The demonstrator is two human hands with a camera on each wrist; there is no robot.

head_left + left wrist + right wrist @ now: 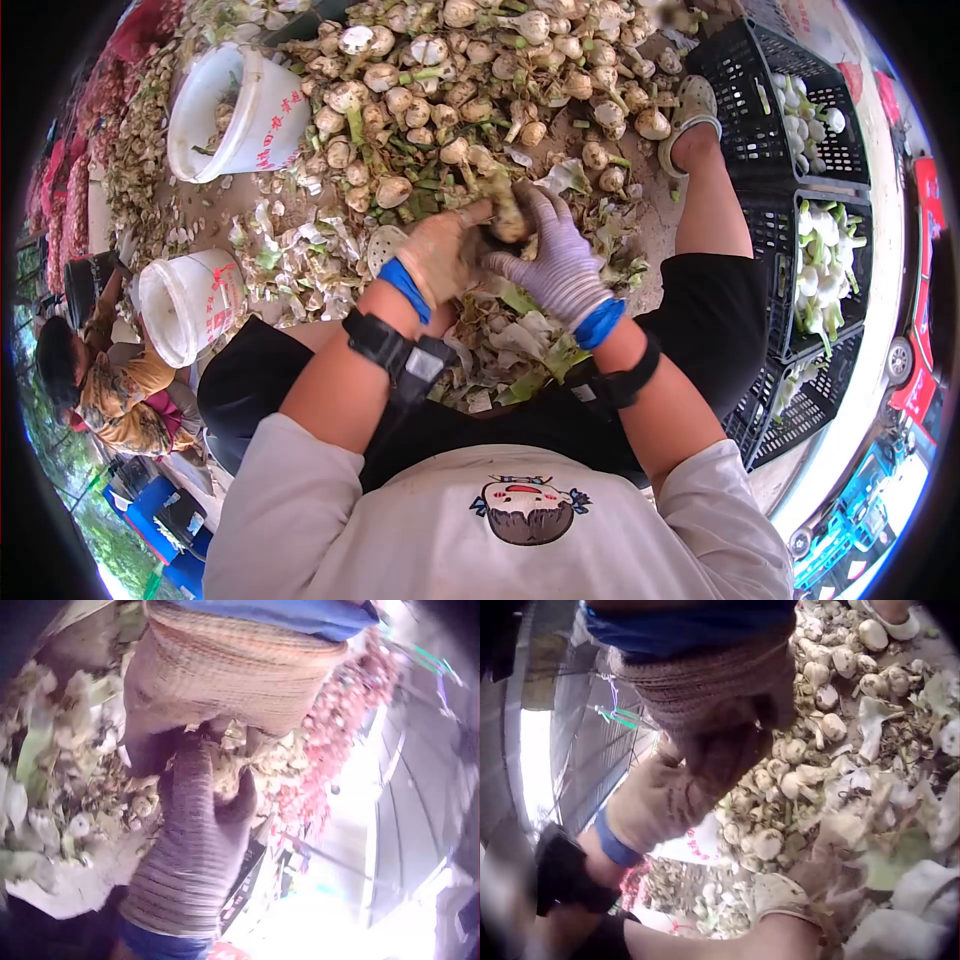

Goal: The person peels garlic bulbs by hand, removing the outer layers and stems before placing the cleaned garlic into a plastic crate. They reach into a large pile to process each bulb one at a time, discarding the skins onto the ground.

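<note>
Head view: taken from above the shirt [500,540], facing forward and steeply down. It is the farthest and widest view, with a round dark border; both hands sit near its centre.

Left wrist view: set very close behind the left hand [232,671], which fills the upper middle. The surroundings appear strongly tilted.

Right wrist view: equally close behind the right hand [712,697], upper middle, also tilted.

Shared content: all three views show both hands. The bulb heap [395,190], upper middle in the head view, recurs upper right in the right wrist view. Leaf scraps [515,345] appear left in the left wrist view and lower right in the right.
</note>
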